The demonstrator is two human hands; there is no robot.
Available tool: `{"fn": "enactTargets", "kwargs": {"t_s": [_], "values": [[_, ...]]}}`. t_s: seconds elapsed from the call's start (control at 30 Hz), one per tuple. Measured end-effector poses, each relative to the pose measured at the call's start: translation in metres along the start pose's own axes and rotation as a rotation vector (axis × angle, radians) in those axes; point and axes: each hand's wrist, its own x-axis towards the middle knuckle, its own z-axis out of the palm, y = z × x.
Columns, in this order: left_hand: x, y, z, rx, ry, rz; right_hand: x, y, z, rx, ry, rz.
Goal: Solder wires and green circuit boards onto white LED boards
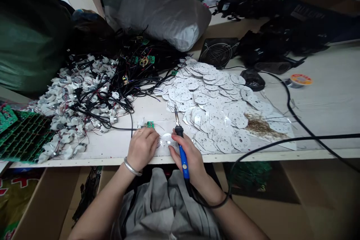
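Note:
My right hand is closed around a blue-handled soldering iron, whose metal tip points up and away from me over the table. My left hand, with a ring and a silver bracelet, is curled with its fingertips pinching the edge of a round white circuit disc at the table's front edge. The disc lies between my two hands. A small green board with a white part sits just beyond my left hand.
A heap of white round discs spreads to the right, with a pile of small brownish bits. Tangled black wires and white lamp bases lie left. Green boards, a solder spool, a fan, bags behind.

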Motion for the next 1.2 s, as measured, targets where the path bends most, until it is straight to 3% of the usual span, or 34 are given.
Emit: {"fn": "enactTargets", "kwargs": {"t_s": [0.27, 0.5, 0.73, 0.97, 1.1, 1.2], "values": [[-0.012, 0.016, 0.006, 0.031, 0.03, -0.095, 0.001, 0.002, 0.003, -0.054, -0.153, -0.041], [-0.018, 0.015, 0.016, -0.012, 0.08, -0.16, -0.004, -0.003, -0.01, 0.061, 0.042, 0.048], [-0.018, 0.012, 0.017, -0.001, 0.145, -0.099, 0.0, -0.005, -0.005, -0.005, -0.009, -0.053], [-0.014, 0.02, 0.015, 0.003, 0.122, -0.131, -0.017, 0.001, -0.011, 0.222, 0.17, 0.03], [-0.011, 0.024, 0.016, -0.005, 0.137, -0.17, -0.018, 0.001, -0.021, 0.159, 0.154, 0.013], [-0.01, 0.025, 0.017, -0.009, 0.137, -0.166, -0.022, 0.003, -0.025, 0.209, 0.191, 0.079]]}}
